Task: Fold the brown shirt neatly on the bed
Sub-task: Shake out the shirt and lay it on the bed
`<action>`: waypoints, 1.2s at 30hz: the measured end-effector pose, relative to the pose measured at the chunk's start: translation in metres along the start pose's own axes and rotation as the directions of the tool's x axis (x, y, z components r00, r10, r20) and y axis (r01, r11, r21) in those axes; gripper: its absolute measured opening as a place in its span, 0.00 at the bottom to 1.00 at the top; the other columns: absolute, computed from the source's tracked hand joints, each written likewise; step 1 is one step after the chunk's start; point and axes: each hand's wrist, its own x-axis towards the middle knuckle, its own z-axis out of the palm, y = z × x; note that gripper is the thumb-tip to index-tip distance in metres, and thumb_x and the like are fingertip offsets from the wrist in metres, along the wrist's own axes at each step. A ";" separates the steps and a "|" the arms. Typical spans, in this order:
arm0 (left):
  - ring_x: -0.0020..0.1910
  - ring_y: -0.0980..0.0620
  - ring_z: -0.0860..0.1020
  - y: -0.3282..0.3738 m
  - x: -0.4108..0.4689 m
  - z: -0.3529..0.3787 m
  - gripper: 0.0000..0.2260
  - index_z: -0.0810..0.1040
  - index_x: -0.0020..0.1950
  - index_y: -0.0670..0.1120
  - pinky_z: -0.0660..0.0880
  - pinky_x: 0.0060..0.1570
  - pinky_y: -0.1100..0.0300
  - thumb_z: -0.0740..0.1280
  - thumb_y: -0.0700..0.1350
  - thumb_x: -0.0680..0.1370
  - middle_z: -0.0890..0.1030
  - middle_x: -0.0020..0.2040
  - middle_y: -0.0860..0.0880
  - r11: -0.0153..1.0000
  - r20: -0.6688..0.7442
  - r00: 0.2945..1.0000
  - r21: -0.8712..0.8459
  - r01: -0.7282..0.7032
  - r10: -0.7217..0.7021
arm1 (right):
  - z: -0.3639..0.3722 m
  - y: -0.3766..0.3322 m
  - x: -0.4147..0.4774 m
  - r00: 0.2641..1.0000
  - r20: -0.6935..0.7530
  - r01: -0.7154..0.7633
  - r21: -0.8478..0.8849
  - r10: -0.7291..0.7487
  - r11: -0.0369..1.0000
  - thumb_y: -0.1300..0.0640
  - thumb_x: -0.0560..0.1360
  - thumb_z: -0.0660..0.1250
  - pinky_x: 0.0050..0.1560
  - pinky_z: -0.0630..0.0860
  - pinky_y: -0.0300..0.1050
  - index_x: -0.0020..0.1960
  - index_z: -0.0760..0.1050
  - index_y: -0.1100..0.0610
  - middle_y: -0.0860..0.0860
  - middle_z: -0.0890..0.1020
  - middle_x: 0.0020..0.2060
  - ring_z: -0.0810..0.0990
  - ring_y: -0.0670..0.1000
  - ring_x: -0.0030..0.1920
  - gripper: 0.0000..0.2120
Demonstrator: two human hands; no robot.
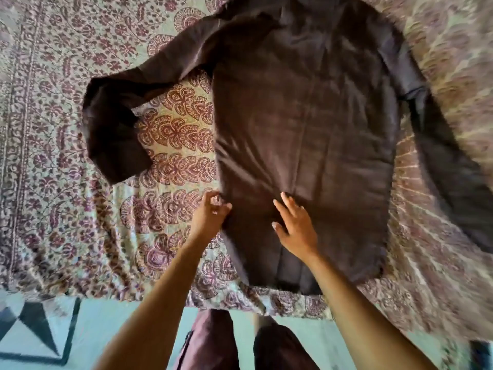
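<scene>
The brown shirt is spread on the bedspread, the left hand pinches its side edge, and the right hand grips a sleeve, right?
Not the right hand: the head view shows it open on the body of the brown shirt, gripping no sleeve. Otherwise correct: spread on the bedspread, left hand pinching the side edge.

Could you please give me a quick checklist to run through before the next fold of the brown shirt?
1. Shirt spread out on the bed: ok.
2. Left hand pinches the shirt's side edge: ok.
3. Right hand rests flat on the shirt's body, fingers straight: ok.
4. Left sleeve laid straight: not ok, it bends back toward the hem.
5. Right sleeve lying flat: cannot tell, that side is blurred.
6. Hem inside the bed's near edge: ok.
</scene>
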 end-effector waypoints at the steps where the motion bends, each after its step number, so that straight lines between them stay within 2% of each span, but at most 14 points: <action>1: 0.46 0.45 0.79 0.001 -0.008 0.010 0.17 0.71 0.61 0.46 0.76 0.48 0.53 0.70 0.46 0.74 0.80 0.47 0.45 0.998 0.005 1.000 -0.059 0.025 -0.025 | 0.002 0.009 -0.015 1.000 0.006 0.003 -0.013 -0.003 1.000 0.46 0.75 0.54 0.69 0.58 0.60 0.71 0.65 0.57 0.56 0.60 0.73 0.62 0.60 0.72 0.27; 3: 0.46 0.45 0.78 0.003 -0.020 0.023 0.19 0.71 0.62 0.43 0.74 0.44 0.55 0.70 0.43 0.73 0.79 0.48 0.44 1.000 -0.053 0.998 -0.006 -0.020 0.020 | 0.008 0.023 -0.039 1.000 0.025 0.000 -0.028 0.001 1.000 0.50 0.76 0.56 0.72 0.52 0.56 0.73 0.61 0.55 0.54 0.56 0.75 0.56 0.57 0.74 0.26; 5: 0.44 0.43 0.78 0.014 -0.033 0.035 0.18 0.71 0.64 0.44 0.72 0.39 0.55 0.67 0.40 0.75 0.78 0.51 0.44 0.945 -0.180 0.962 0.292 -0.149 0.207 | 0.011 0.036 -0.057 1.000 -0.010 -0.005 0.013 0.005 1.000 0.49 0.77 0.56 0.72 0.52 0.53 0.72 0.62 0.56 0.53 0.56 0.75 0.56 0.55 0.74 0.26; 9: 0.48 0.42 0.78 0.046 -0.050 0.075 0.24 0.69 0.69 0.48 0.75 0.42 0.52 0.66 0.41 0.73 0.75 0.56 0.44 0.522 0.067 0.806 0.730 -0.442 0.588 | 0.003 0.037 -0.062 0.980 -0.142 -0.082 0.358 0.141 0.930 0.43 0.75 0.50 0.65 0.62 0.37 0.66 0.71 0.59 0.55 0.72 0.67 0.71 0.52 0.66 0.28; 13: 0.65 0.43 0.65 0.050 -0.054 0.104 0.28 0.62 0.73 0.49 0.62 0.62 0.49 0.63 0.55 0.75 0.67 0.68 0.45 0.378 0.396 0.846 0.767 -0.518 0.357 | -0.014 0.023 -0.044 0.920 -0.051 -0.180 0.826 0.389 0.533 0.54 0.81 0.55 0.55 0.72 0.35 0.63 0.73 0.59 0.56 0.81 0.55 0.78 0.49 0.54 0.15; 15: 0.66 0.46 0.67 0.046 -0.055 0.101 0.21 0.69 0.70 0.51 0.64 0.63 0.50 0.62 0.51 0.76 0.69 0.69 0.49 0.488 0.437 0.821 0.661 -0.570 0.367 | -0.017 0.017 -0.027 0.904 0.056 -0.249 0.874 0.424 0.416 0.54 0.81 0.55 0.49 0.73 0.38 0.62 0.73 0.57 0.55 0.81 0.52 0.79 0.49 0.49 0.14; 17: 0.58 0.47 0.76 0.039 -0.059 0.092 0.15 0.76 0.63 0.50 0.74 0.55 0.51 0.62 0.44 0.77 0.77 0.63 0.50 0.714 0.307 0.834 0.430 -0.552 0.459 | -0.017 0.007 -0.007 0.903 0.124 -0.305 0.858 0.410 0.414 0.50 0.79 0.59 0.48 0.73 0.41 0.59 0.74 0.57 0.56 0.81 0.51 0.79 0.50 0.46 0.14; 20: 0.44 0.48 0.79 0.022 -0.053 0.075 0.12 0.79 0.57 0.48 0.77 0.42 0.54 0.62 0.39 0.77 0.81 0.53 0.47 0.903 -0.157 0.906 0.252 -0.348 0.393 | -0.015 -0.006 0.016 0.891 0.134 -0.389 0.718 0.434 0.576 0.45 0.72 0.68 0.51 0.74 0.47 0.57 0.76 0.58 0.56 0.82 0.50 0.79 0.52 0.48 0.20; 23: 0.51 0.45 0.79 0.009 -0.035 0.062 0.16 0.72 0.63 0.47 0.75 0.49 0.54 0.66 0.44 0.75 0.78 0.57 0.46 0.983 -0.193 0.971 0.142 -0.117 0.143 | -0.014 -0.015 0.025 0.870 0.061 -0.445 0.528 0.490 0.724 0.51 0.71 0.70 0.48 0.72 0.44 0.50 0.77 0.59 0.55 0.82 0.44 0.79 0.54 0.50 0.14; 26: 0.52 0.47 0.78 0.010 -0.022 0.061 0.23 0.69 0.66 0.46 0.73 0.50 0.55 0.70 0.49 0.74 0.77 0.54 0.47 0.998 -0.072 0.997 -0.062 0.033 -0.037 | -0.014 -0.024 0.025 0.899 0.033 -0.365 0.605 0.436 0.708 0.55 0.72 0.69 0.41 0.68 0.43 0.43 0.76 0.58 0.51 0.78 0.36 0.77 0.53 0.41 0.06; 28: 0.49 0.46 0.80 0.017 -0.022 0.059 0.14 0.76 0.56 0.45 0.77 0.48 0.55 0.71 0.46 0.73 0.80 0.47 0.46 0.963 0.029 0.995 -0.251 0.099 -0.095 | -0.012 -0.030 0.021 0.908 0.055 -0.310 0.755 0.415 0.577 0.56 0.74 0.67 0.39 0.67 0.42 0.41 0.72 0.56 0.49 0.74 0.34 0.72 0.48 0.37 0.05; 30: 0.43 0.47 0.80 0.016 -0.027 0.049 0.03 0.78 0.43 0.47 0.78 0.46 0.54 0.71 0.42 0.72 0.81 0.41 0.47 0.924 -0.048 0.995 -0.377 0.068 -0.093 | -0.011 -0.037 0.015 0.905 0.093 -0.274 0.873 0.414 0.404 0.57 0.75 0.65 0.40 0.67 0.43 0.40 0.69 0.53 0.49 0.72 0.34 0.70 0.47 0.36 0.07; 32: 0.36 0.52 0.74 0.003 -0.037 0.032 0.08 0.73 0.37 0.48 0.73 0.40 0.58 0.68 0.38 0.72 0.76 0.36 0.49 0.845 -0.242 0.956 -0.535 0.011 -0.166 | -0.005 -0.045 0.009 0.914 0.114 -0.252 0.911 0.389 0.326 0.58 0.77 0.63 0.44 0.70 0.44 0.40 0.69 0.52 0.49 0.74 0.38 0.72 0.47 0.40 0.07; 36: 0.39 0.51 0.70 -0.049 -0.054 0.008 0.07 0.68 0.38 0.44 0.69 0.40 0.55 0.65 0.37 0.72 0.72 0.37 0.47 0.705 -0.415 0.782 -0.707 0.045 -0.466 | 0.024 -0.056 -0.003 0.967 0.091 -0.220 0.768 0.237 0.602 0.58 0.77 0.62 0.43 0.69 0.31 0.51 0.74 0.56 0.50 0.77 0.49 0.75 0.43 0.45 0.04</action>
